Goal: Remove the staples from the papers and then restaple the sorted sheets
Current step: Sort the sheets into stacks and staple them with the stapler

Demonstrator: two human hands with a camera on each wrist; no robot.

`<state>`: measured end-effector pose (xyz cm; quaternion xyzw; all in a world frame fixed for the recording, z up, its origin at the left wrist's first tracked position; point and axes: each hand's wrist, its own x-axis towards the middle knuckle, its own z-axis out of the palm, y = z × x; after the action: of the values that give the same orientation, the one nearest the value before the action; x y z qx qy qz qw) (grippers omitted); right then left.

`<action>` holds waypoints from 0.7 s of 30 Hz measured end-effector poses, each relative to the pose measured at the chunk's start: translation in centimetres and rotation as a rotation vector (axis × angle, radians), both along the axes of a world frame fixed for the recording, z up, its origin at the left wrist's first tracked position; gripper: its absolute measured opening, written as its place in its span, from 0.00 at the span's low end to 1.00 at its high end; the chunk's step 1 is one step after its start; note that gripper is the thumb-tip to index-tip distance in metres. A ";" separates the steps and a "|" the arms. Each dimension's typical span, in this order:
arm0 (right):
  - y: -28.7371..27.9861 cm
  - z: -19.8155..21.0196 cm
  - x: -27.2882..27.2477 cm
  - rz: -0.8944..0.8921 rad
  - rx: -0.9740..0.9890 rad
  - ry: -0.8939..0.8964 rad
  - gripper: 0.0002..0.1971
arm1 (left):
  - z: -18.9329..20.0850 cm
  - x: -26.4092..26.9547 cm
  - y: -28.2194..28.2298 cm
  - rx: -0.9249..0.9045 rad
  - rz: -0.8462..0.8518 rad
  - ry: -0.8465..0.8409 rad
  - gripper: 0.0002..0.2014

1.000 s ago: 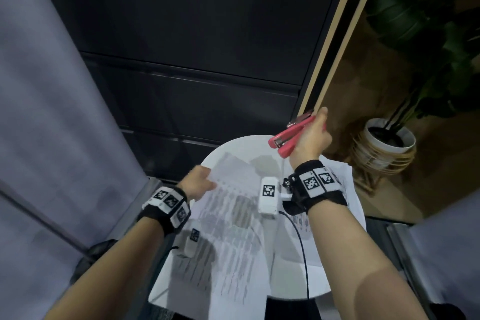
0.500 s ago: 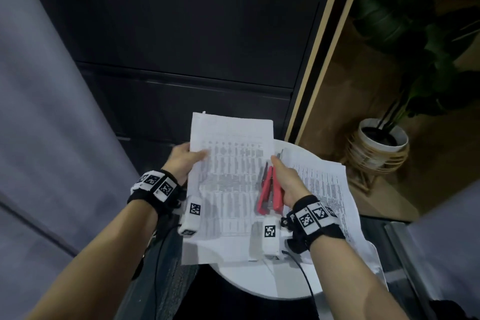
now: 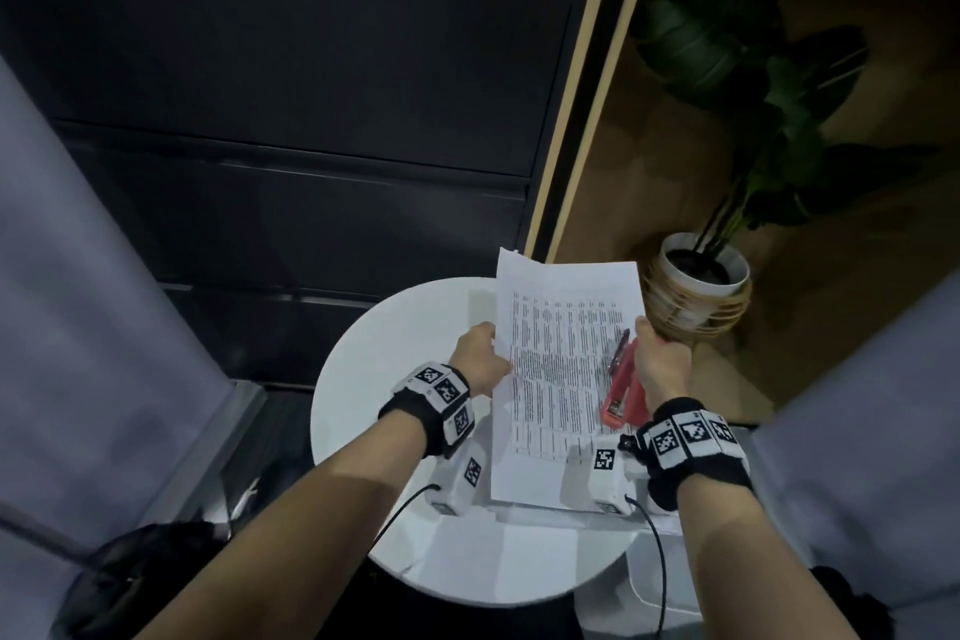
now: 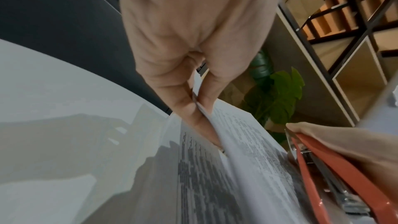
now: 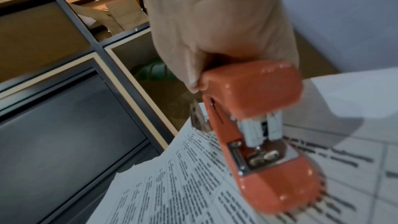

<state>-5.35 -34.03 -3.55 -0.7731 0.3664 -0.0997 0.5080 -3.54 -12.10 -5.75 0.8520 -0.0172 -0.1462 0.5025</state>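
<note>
A stack of printed sheets [image 3: 563, 353] is held up over the round white table [image 3: 395, 431]. My left hand [image 3: 491, 348] pinches the stack's left edge; in the left wrist view the thumb and fingers [image 4: 201, 108] clamp the sheets [image 4: 247, 142]. My right hand [image 3: 649, 343] grips a red stapler [image 3: 621, 390], which lies along the right side of the top sheet. In the right wrist view the right hand [image 5: 200, 77] wraps the stapler [image 5: 258, 125], its metal hinge end toward the camera, over the printed sheets [image 5: 183, 185]. Any staple in the stack is hidden.
Another printed sheet [image 5: 355, 142] lies on the table under the stack. A potted plant [image 3: 698, 286] stands on the floor at the right beside wooden shelving. Dark cabinet drawers [image 3: 311, 119] rise behind the table. Grey upholstery flanks both sides.
The right hand has brought the raised stapler down against the sheets. The stack, held by both hands, now stands further right in the view, over the table.
</note>
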 end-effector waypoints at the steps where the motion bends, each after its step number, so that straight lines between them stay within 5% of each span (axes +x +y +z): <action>1: -0.5 -0.2 0.0 -0.003 -0.004 0.009 0.25 | -0.3 0.1 -0.4 0.034 -0.010 0.023 0.14; 7: -1.5 -2.8 -0.8 0.079 -0.110 0.157 0.30 | -1.9 0.0 -1.1 0.398 -0.178 0.184 0.16; 18: -1.7 -4.7 -0.8 0.080 -0.066 0.261 0.33 | -3.0 -0.8 -2.8 0.328 -0.211 0.188 0.11; 21: -1.9 -5.0 -0.9 0.038 -0.018 0.257 0.35 | -2.9 -1.2 -3.1 0.250 -0.208 0.203 0.24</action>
<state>-6.24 -35.96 -8.57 -0.7909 0.4129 0.0064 0.4516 -4.74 -15.15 -8.64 0.8824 -0.0361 -0.2834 0.3739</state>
